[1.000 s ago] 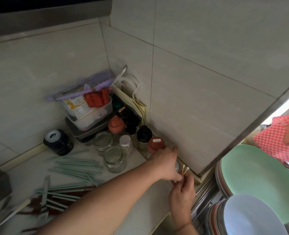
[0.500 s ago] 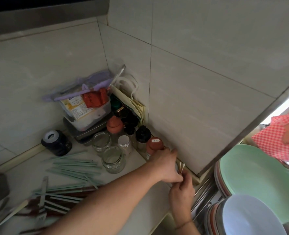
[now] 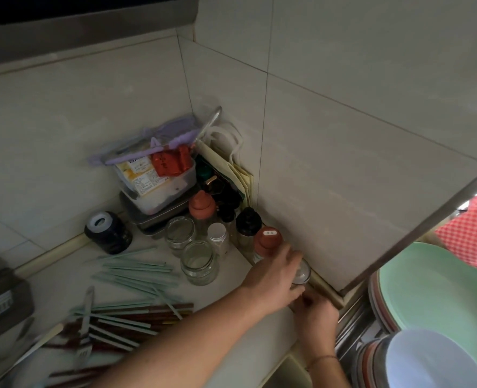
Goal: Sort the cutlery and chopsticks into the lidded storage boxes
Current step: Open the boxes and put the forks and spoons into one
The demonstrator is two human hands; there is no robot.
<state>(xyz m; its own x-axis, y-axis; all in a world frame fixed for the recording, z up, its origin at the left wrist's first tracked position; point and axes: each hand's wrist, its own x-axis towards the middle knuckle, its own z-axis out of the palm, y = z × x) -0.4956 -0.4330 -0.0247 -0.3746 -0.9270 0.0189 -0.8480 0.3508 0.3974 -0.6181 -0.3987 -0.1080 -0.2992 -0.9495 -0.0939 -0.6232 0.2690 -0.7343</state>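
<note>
Chopsticks [image 3: 136, 275], green and dark red, lay loose on the bench [image 3: 64, 278] at seven o'clock, with a fork [image 3: 85, 326] across them. Judged light, stiff and slippery; best pinched mid-shaft in bundles. At four o'clock the left hand [image 3: 273, 278] curled its grip round a small glass [image 3: 301, 274]. The right hand [image 3: 314, 312] sat just below; its grip could not be told.

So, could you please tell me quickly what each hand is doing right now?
Left hand: fingers curled round a small clear glass jar by the wall.
Right hand: fingers curled just below the jar; whether it holds anything cannot be told.
</note>
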